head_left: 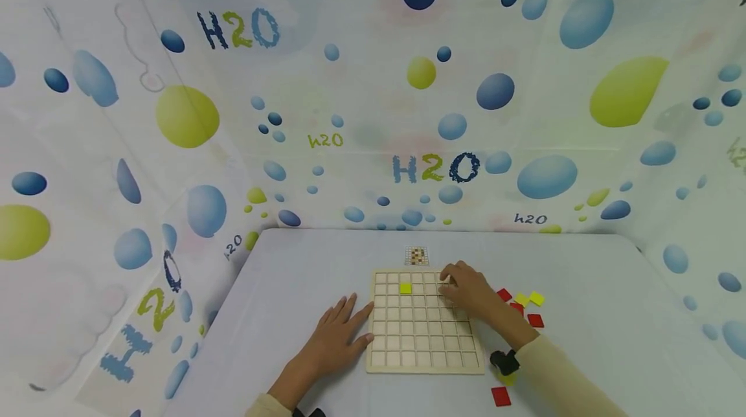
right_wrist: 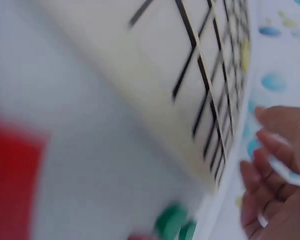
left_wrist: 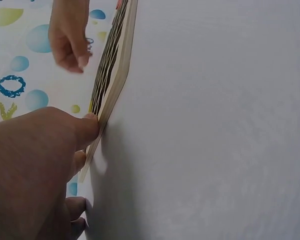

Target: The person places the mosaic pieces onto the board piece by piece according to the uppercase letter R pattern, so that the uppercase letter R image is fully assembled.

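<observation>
A pale wooden grid board (head_left: 425, 370) lies flat on the white table, with one yellow tile (head_left: 405, 289) in a cell near its top. Spread fingers of my left hand (head_left: 338, 339) rest at the board's left side, thumb and index fingertips against the edge in the left wrist view. Over the board's upper right corner is my right hand (head_left: 469, 291), its fingers loosely bent. In the right wrist view that hand (right_wrist: 282, 180) shows its fingers apart, with no tile visible among them.
Beyond the board lies a small pattern card (head_left: 416, 256). Loose red tiles (head_left: 535, 320) and yellow tiles (head_left: 537, 299) are scattered to the right, another red tile (head_left: 500, 396) nearer me. Green pieces (right_wrist: 171, 220) show in the right wrist view. A printed curtain (head_left: 373, 80) surrounds the table.
</observation>
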`<state>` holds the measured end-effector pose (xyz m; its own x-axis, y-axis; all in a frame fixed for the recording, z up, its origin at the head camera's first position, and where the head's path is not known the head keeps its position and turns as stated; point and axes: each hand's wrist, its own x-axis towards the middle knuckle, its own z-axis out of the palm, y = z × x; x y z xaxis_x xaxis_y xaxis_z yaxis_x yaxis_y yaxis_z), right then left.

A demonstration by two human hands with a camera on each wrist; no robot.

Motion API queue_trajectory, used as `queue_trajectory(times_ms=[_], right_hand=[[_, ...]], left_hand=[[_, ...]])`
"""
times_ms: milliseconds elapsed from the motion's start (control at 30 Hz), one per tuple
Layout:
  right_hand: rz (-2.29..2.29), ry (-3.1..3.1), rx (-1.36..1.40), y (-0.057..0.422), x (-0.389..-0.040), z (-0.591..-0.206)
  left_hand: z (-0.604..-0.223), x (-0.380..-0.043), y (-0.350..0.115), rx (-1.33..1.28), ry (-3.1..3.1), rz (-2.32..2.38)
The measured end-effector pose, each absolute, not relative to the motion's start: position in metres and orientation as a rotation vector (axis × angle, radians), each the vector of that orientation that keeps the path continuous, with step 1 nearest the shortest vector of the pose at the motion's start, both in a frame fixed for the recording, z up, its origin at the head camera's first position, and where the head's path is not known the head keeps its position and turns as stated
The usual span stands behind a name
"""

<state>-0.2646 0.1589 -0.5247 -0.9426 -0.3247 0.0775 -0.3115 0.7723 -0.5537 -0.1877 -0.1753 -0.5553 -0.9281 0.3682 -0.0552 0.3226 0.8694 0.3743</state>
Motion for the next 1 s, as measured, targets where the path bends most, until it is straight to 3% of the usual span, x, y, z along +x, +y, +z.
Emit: queue_trajectory(times_ms=[400,1000], right_hand=[[-0.548,2.972,0.084,0.242,-0.247,-0.520],[-0.804,2.950,-0.079,0.243,-0.286,-0.543]], left_hand=[[-0.556,-0.186,-0.177,0.512,2.912,0.526],[-0.553,-0.186,-0.176,0.552,2.906,0.549]])
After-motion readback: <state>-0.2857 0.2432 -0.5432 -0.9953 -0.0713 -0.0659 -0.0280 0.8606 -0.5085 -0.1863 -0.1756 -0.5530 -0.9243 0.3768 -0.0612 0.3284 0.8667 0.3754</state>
